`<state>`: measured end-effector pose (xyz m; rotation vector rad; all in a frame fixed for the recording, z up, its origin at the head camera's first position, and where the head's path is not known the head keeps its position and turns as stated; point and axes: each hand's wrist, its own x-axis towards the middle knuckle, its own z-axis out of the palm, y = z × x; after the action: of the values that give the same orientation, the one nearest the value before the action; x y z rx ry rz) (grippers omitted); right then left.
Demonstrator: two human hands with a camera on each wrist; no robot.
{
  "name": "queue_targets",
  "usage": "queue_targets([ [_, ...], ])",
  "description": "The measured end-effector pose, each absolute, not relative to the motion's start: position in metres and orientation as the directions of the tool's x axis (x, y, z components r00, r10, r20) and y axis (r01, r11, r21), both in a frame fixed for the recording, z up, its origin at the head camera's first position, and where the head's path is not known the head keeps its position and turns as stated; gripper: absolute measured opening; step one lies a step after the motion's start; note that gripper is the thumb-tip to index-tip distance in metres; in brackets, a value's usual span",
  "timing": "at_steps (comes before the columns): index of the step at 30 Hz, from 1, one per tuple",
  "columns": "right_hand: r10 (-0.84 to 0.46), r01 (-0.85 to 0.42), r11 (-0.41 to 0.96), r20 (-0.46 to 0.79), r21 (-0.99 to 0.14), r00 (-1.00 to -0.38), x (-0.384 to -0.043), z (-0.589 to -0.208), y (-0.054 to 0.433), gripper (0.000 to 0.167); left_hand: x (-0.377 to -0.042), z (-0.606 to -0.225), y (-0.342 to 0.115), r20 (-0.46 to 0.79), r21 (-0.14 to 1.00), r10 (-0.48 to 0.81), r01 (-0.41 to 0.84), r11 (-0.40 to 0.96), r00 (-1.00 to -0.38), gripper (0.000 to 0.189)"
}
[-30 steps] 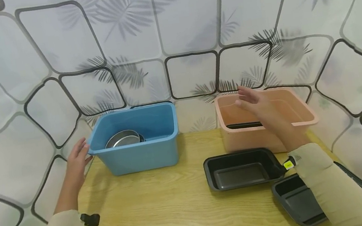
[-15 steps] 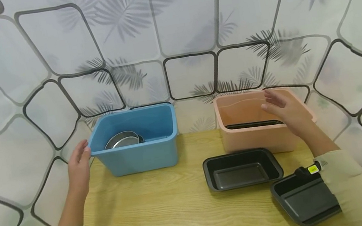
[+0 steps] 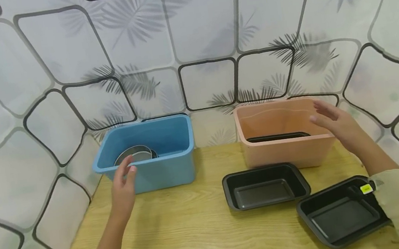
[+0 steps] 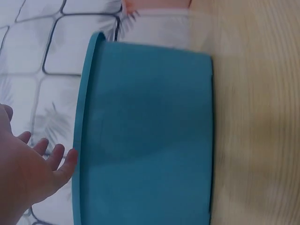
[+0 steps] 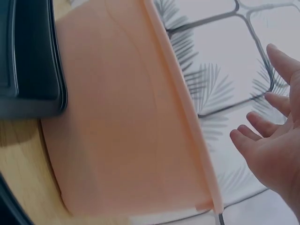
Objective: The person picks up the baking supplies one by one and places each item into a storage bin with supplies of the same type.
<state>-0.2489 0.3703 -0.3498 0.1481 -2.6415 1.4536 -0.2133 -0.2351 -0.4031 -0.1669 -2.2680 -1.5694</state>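
My left hand (image 3: pixel 122 190) is held before the front left of a blue plastic bin (image 3: pixel 168 173), fingers relaxed and holding nothing. Inside that bin sit round metal pans (image 3: pixel 136 154). The left wrist view shows the fingertips by the bin's rim (image 4: pixel 80 122). My right hand (image 3: pixel 341 128), also relaxed, hovers at the right end of a peach bin (image 3: pixel 280 155) and holds nothing. A dark-edged item (image 3: pixel 278 137) lies within the peach bin, mostly hidden by its front wall. In the right wrist view, the right hand (image 5: pixel 274 150) is apart from the rim.
One black loaf pan (image 3: pixel 266 193) rests on the wooden table (image 3: pixel 176 230) in front of the peach bin. A second black pan (image 3: pixel 344 214) lies angled to its right, partly under the right forearm. Patterned cloth (image 3: pixel 200 22) surrounds the back and sides.
My left hand has moved right from the blue bin's left edge to its front. My right hand has drawn right, from over the peach bin to its right end.
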Motion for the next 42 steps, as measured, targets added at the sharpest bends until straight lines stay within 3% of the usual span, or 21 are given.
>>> queue_targets([
  [9, -0.019, -0.103, 0.513, 0.109, -0.852, -0.994, -0.253, -0.365, 0.397, 0.076, -0.207, -0.430, -0.190, 0.309, 0.918, -0.020, 0.293, 0.267, -0.951, 0.045],
  [24, 0.020, -0.072, 0.420, 0.089, -0.905, -0.996, -0.248, -0.395, 0.443, 0.063, -0.201, -0.473, -0.128, 0.190, 0.962, 0.077, 0.202, 0.183, -0.979, 0.053],
  [31, -0.119, -0.190, 0.081, 0.180, -0.978, -0.976, -0.251, -0.416, 0.452, 0.060, -0.202, -0.485, -0.104, 0.169, 0.965, 0.113, 0.187, 0.183, -0.979, 0.053],
  [42, -0.116, -0.155, -0.072, 0.163, -0.985, -0.980, -0.249, -0.424, 0.454, 0.062, -0.194, -0.496, -0.080, 0.124, 0.975, 0.184, 0.154, 0.158, -0.975, 0.052],
])
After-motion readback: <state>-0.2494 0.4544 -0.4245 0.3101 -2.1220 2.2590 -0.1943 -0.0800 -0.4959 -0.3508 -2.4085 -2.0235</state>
